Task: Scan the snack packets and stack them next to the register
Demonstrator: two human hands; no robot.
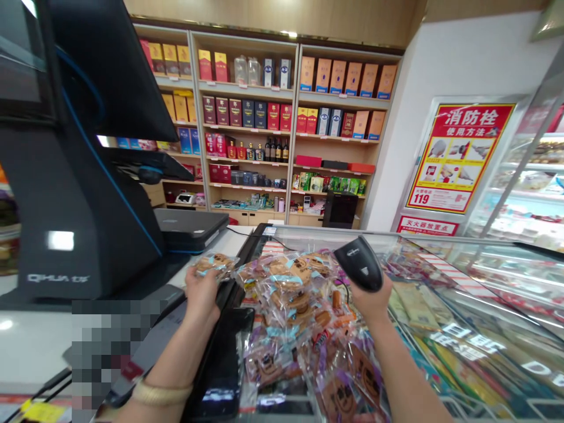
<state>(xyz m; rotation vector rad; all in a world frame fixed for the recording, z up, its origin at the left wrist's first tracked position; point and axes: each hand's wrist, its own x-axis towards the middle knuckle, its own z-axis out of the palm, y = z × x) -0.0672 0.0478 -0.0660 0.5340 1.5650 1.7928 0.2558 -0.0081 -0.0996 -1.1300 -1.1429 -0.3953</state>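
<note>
My left hand [201,289] is closed on a clear-wrapped packet of round biscuits [215,264] with a pale blue label, held over the counter edge. In my right hand [373,296] is a black barcode scanner [360,263], its head tilted up and to the left. Between the two hands lies a heap of similar wrapped biscuit packets [293,273], with blue labels on the upper ones. Nearer to me are packets with purple edges [341,390]. The heap rests on the glass top of a freezer, and a few small orange-wrapped snacks [337,301] show beside it.
A large black checkout terminal [74,176] stands at the left, with a black cash box [189,226] behind it. A dark phone-like slab [227,358] lies by my left forearm. The chest freezer [440,282] spreads right. Shelves of boxed goods [247,111] line the back wall.
</note>
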